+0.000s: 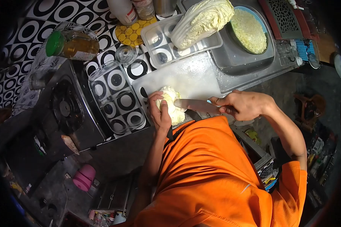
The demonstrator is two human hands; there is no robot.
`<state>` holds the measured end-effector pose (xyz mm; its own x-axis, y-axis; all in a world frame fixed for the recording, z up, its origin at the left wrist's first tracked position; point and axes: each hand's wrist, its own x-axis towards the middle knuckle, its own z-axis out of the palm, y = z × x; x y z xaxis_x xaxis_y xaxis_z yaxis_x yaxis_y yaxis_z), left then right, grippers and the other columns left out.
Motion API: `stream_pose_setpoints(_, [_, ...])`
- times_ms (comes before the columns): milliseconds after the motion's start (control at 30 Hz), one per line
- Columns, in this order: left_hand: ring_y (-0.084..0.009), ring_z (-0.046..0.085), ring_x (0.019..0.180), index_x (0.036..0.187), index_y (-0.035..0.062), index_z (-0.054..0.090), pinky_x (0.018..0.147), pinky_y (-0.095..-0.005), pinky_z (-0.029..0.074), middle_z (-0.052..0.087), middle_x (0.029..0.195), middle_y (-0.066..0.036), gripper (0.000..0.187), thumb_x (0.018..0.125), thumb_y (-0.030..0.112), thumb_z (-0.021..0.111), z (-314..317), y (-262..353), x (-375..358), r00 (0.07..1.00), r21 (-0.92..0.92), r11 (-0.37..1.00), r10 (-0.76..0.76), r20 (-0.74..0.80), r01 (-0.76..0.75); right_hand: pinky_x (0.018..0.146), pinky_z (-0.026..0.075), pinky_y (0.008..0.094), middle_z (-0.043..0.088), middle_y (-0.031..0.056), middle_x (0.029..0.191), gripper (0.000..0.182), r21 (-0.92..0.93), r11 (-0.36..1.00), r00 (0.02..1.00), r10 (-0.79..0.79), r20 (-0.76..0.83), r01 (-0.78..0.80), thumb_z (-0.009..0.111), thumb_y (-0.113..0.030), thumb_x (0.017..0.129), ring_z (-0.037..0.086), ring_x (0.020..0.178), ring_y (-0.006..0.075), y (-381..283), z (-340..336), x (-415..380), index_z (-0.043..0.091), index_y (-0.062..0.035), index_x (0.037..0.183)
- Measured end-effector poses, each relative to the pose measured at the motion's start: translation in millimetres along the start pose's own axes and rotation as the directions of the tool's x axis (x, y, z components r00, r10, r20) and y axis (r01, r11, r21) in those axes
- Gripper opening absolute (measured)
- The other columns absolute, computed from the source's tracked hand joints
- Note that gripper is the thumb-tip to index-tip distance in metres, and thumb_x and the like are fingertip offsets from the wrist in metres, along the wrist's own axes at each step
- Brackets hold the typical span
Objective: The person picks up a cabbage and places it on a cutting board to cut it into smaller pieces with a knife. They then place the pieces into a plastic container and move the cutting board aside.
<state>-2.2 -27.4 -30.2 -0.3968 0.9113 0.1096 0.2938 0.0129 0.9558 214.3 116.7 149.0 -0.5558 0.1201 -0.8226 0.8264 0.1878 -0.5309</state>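
Observation:
My left hand [160,113] is closed round a piece of napa cabbage [173,102] at the near edge of a white cutting board [185,77]. In my right hand [243,104] is a kitchen knife [199,105], its blade pointing left with the tip right at the cabbage. Just beyond the board, a larger napa cabbage [202,22] lies across a clear plastic container [159,38]. Chopped cabbage fills a bowl [250,30] by the sink at the upper right.
A clear plastic lid [115,96] lies on the patterned counter, left of the board. Farther left are a gas stove [70,109] and a green-capped jar [70,46]. The metal sink [240,62] is to the right. A pink bucket [84,177] stands on the floor.

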Motion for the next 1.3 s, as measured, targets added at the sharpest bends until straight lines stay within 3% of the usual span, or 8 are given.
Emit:
stream_pose_setpoints(200, [-0.0299,0.054,0.099,0.094,-0.0003,0.050,0.092,-0.0388,0.041,0.058,0.105,-0.017,0.013,0.083,0.004,0.047,-1,8,1,1.000,0.069,0.998,0.008,0.028,-0.010,0.071,0.047,0.0296,0.065,0.0122,0.087,0.062,-0.020,0.996,0.996,-0.081,0.040,0.082,0.050,0.009,0.078,0.062,0.079,0.0212,3,-16,14,0.042,0.0001,0.140])
stream_pose_setpoints(400, [-0.0316,0.053,0.098,0.096,-0.0004,0.049,0.090,-0.0414,0.041,0.056,0.106,-0.017,0.015,0.083,0.006,0.047,-3,-1,-2,0.999,0.017,1.000,0.017,0.033,-0.017,0.070,0.046,0.0268,0.060,0.0056,0.080,0.062,0.089,0.960,0.950,0.245,0.196,-0.266,0.050,0.007,0.079,0.055,0.070,0.0168,7,-20,20,0.044,-0.0052,0.140])
stream_pose_setpoints(567, [-0.0308,0.053,0.100,0.096,-0.0003,0.048,0.092,-0.0398,0.041,0.056,0.106,-0.017,0.014,0.083,0.004,0.045,-2,-2,-6,0.998,-0.059,0.997,-0.046,-0.031,0.044,0.076,0.050,0.0360,0.065,0.0166,0.086,0.056,-0.043,0.981,0.979,-0.191,-0.074,0.188,0.052,0.005,0.080,0.060,0.076,0.0309,10,21,11,0.050,-0.0073,0.134])
stream_pose_setpoints(633, [-0.0293,0.053,0.101,0.096,-0.0001,0.048,0.094,-0.0389,0.040,0.056,0.106,-0.017,0.015,0.082,0.002,0.044,-2,-7,-7,0.986,-0.178,0.978,-0.125,-0.106,0.105,0.079,0.046,0.0451,0.065,0.0203,0.091,0.023,0.030,0.991,0.991,-0.128,-0.044,0.130,0.053,-0.004,0.083,0.061,0.083,0.0390,-8,24,2,0.058,0.0022,0.104])
stream_pose_setpoints(900, [-0.0250,0.052,0.102,0.101,0.0005,0.052,0.094,-0.0356,0.039,0.056,0.107,-0.014,0.018,0.085,0.005,0.044,-1,-11,-6,0.985,-0.217,0.971,-0.127,-0.115,0.100,0.079,0.048,0.0432,0.063,0.0236,0.098,0.049,0.047,0.999,0.976,-0.004,-0.218,0.015,0.054,-0.019,0.092,0.058,0.081,0.0398,8,70,4,0.044,-0.0155,0.140])
stream_pose_setpoints(1067, [-0.0240,0.052,0.103,0.100,0.0013,0.052,0.096,-0.0357,0.038,0.056,0.107,-0.013,0.017,0.089,0.014,0.049,0,-11,-4,0.983,-0.255,0.958,-0.156,-0.092,0.128,0.071,0.048,0.0374,0.068,0.0142,0.090,0.051,0.379,0.889,0.960,-0.192,-0.204,0.258,0.053,-0.016,0.096,0.061,0.072,0.0268,53,77,24,0.037,-0.0107,0.144])
stream_pose_setpoints(1100, [-0.0240,0.052,0.103,0.098,0.0017,0.052,0.096,-0.0360,0.038,0.056,0.107,-0.013,0.018,0.089,0.017,0.050,1,-9,-4,0.985,-0.269,0.953,-0.163,-0.061,0.141,0.056,0.045,0.0305,0.058,0.0038,0.072,0.052,0.536,0.836,0.992,-0.084,-0.091,0.120,0.052,-0.021,0.098,0.050,0.058,0.0134,51,67,20,0.035,-0.0133,0.146])
stream_pose_setpoints(1300, [-0.0245,0.053,0.103,0.096,0.0028,0.050,0.096,-0.0376,0.038,0.057,0.108,-0.013,0.026,0.091,0.028,0.053,1,-18,-2,0.993,-0.200,0.973,-0.119,-0.003,0.116,0.038,0.028,0.0221,0.036,-0.0043,0.057,0.049,0.794,0.606,0.991,-0.066,0.115,-0.052,0.052,-0.019,0.098,0.033,0.045,0.0051,81,52,29,0.038,-0.0171,0.145])
